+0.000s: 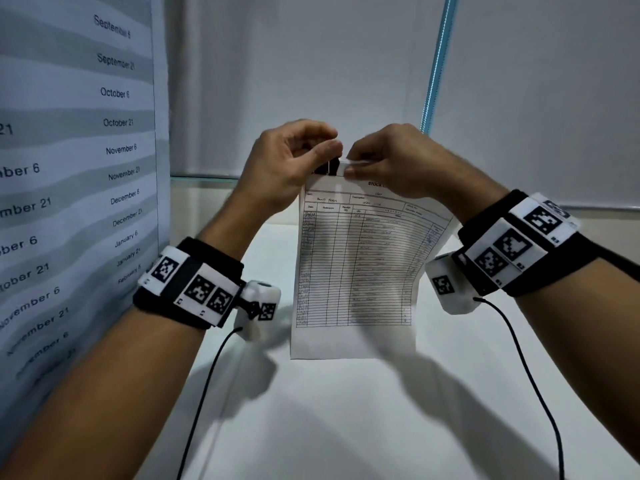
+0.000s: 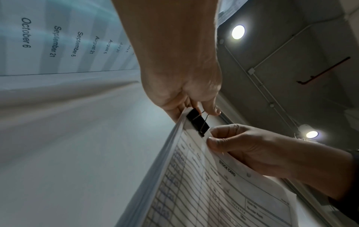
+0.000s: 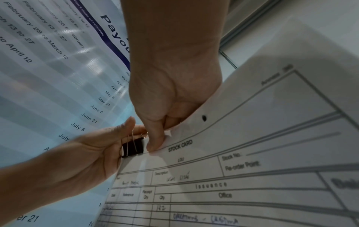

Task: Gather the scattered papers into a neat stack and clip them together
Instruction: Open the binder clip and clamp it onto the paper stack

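A stack of printed stock-card papers (image 1: 356, 265) hangs upright above the white table (image 1: 346, 427). A black binder clip (image 1: 327, 167) (image 2: 198, 122) (image 3: 133, 147) sits on the stack's top edge near its left corner. My left hand (image 1: 294, 157) (image 2: 186, 95) pinches the clip's wire handles from the left. My right hand (image 1: 388, 161) (image 3: 170, 98) pinches the top edge of the papers (image 3: 242, 153) just right of the clip, thumb on the front sheet. In the left wrist view the stack's layered edge (image 2: 155, 176) shows several sheets.
A large poster (image 1: 76, 168) listing dates stands close on the left. A pale wall (image 1: 311, 64) and a glass partition edge (image 1: 436, 64) lie behind. Cables (image 1: 204, 393) trail from both wrist cameras over the table. Ceiling lights (image 2: 238, 32) show in the left wrist view.
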